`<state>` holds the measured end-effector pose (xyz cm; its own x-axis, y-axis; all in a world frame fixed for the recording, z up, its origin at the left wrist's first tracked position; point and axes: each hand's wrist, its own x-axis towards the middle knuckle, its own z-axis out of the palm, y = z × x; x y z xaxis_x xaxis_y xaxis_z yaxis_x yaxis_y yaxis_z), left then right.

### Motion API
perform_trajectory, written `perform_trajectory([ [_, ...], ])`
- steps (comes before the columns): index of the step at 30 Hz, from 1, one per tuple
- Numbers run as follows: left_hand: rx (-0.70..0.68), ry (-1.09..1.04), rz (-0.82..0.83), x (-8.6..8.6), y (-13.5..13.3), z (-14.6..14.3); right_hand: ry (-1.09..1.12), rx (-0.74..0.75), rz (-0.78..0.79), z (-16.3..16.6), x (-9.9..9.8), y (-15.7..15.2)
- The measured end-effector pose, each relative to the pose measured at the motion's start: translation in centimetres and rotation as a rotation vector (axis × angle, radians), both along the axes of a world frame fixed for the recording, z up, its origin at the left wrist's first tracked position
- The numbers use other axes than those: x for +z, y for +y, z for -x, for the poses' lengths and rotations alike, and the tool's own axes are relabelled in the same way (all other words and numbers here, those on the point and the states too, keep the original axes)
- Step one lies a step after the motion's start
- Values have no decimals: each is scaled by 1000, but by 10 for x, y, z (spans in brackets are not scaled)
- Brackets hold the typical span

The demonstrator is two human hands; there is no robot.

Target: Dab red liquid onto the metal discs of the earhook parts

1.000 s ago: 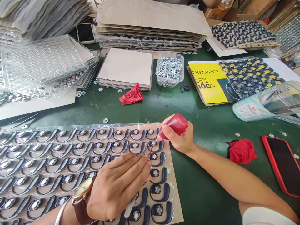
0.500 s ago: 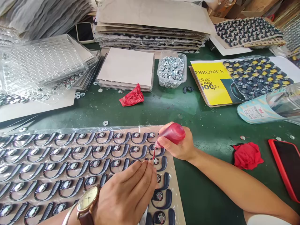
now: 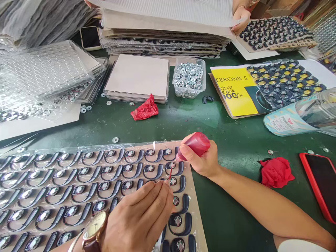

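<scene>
My right hand is closed around a red squeeze bottle, its nozzle tilted down left over a small round speaker in a black ear hook. My left hand, wearing a watch, has its fingers pressed together on a thin red pointed tool. That tool's tip reaches the same speaker, and most of its length is hidden under the fingers. Rows of black ear-hook housings with round speakers lie on a film-covered brown board.
A clear tub of metal washers stands beyond my hands. Red crumpled pieces and a red-cased phone lie to the right. Stacked sheets are at the back, where another person's hand holds a white ribbed sheet.
The red bottle has lifted slightly away from the thin tool's tip, showing the speaker underneath. Another person's hands have appeared at the back with a white ribbed sheet. The view has shifted slightly.
</scene>
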<state>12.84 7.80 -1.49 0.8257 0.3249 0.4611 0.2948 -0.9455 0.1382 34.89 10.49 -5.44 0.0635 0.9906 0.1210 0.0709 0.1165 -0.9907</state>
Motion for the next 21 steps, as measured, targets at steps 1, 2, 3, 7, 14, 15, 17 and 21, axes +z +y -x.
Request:
perform_trajectory([
  [1,1,-3,6,1,0,0,-13,1,4,-1,1,1],
  [2,1,-10,10,1,1,0,-31,5,7,-1,2,1],
  [3,0,-19,10,1,1,-1,-50,12,10,-1,3,2],
  [7,5,-12,21,1,0,0,-101,26,11,-1,4,3],
  [14,19,-17,30,2,2,0,-96,15,-2,-1,4,3],
  [15,16,-15,34,3,2,-1,-92,13,-3,-1,4,3],
  [17,9,-13,38,2,2,-1,-93,15,-1,-1,4,3],
  [21,12,-32,39,-1,0,0,-111,22,5,1,1,3],
])
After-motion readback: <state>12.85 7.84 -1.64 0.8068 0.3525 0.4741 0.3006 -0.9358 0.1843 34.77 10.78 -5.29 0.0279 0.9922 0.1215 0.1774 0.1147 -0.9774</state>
